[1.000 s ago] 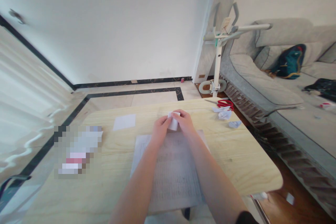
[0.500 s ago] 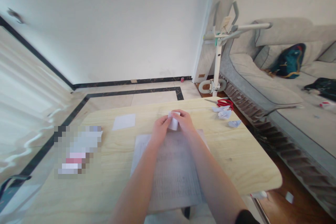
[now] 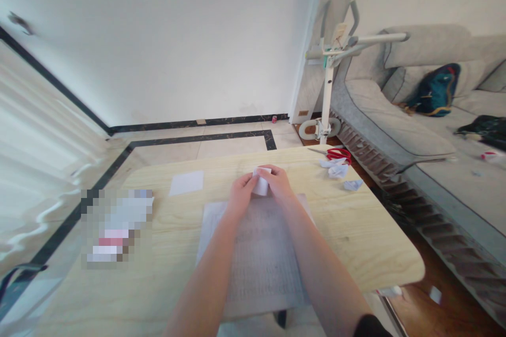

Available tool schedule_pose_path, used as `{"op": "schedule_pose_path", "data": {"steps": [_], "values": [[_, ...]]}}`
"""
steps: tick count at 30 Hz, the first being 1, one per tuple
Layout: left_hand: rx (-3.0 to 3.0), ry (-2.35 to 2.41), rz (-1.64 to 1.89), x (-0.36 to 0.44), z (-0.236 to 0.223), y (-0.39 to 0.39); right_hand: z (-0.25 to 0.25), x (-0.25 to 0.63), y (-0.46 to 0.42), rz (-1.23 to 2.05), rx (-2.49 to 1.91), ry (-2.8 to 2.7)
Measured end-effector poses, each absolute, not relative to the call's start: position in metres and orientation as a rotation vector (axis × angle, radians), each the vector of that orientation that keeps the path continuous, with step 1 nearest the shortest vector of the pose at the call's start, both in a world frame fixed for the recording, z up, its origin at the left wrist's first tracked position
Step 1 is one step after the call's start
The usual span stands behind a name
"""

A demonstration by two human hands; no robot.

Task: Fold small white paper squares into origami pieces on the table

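Observation:
Both hands meet around a small folded piece of white paper (image 3: 261, 186) above the far half of the wooden table (image 3: 356, 237). My left hand (image 3: 242, 189) pinches its left side, with the thumb on the near face. My right hand (image 3: 279, 181) grips the right side, its thumb laid across the upper part. The other fingers are mostly hidden behind the paper. Under my forearms lies a large printed sheet (image 3: 264, 263). A flat white paper (image 3: 187, 183) rests to the left of my hands.
Red-handled scissors (image 3: 338, 155) lie at the far right corner, beside crumpled or folded white papers (image 3: 338, 169). A blurred-out item (image 3: 122, 221) sits at the table's left. Beyond the right edge stand a grey sofa (image 3: 399, 116) and a white exercise frame (image 3: 328, 84).
Hardly anything differs. My hands keep the same hold on the folded paper, and the view has shifted very slightly.

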State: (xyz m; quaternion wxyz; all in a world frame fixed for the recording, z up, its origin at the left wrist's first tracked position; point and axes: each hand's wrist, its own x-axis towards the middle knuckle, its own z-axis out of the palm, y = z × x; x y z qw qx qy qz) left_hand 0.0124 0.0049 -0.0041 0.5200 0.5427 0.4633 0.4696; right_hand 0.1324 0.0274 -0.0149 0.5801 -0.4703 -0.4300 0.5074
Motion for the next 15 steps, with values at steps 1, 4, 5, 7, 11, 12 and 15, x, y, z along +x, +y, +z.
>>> {"op": "schedule_pose_path", "data": {"steps": [1, 4, 5, 7, 11, 12, 15], "values": [[1.298, 1.110, 1.118, 0.0124, -0.0037, 0.0048, -0.0150, 0.1324, 0.0273, 1.188, -1.092, -1.007], [1.289, 1.088, 1.108, 0.0123, -0.0033, 0.0045, -0.0140, 0.1324, 0.0265, 1.197, -1.072, -1.003], [1.289, 1.086, 1.110, 0.0123, -0.0033, 0.0045, -0.0134, 0.1324, 0.0262, 1.202, -1.068, -0.999], [1.298, 1.095, 1.108, 0.0122, -0.0031, 0.0044, -0.0122, 0.1322, 0.0257, 1.208, -1.068, -0.990], [1.294, 1.099, 1.089, 0.0120, -0.0010, 0.0040, -0.0110, 0.1319, 0.0257, 1.193, -1.091, -0.994], [1.294, 1.104, 1.090, 0.0119, -0.0004, 0.0039, -0.0110, 0.1319, 0.0259, 1.187, -1.092, -0.996], [1.300, 1.111, 1.091, 0.0118, 0.0006, 0.0037, -0.0107, 0.1319, 0.0263, 1.184, -1.087, -0.997]]}}
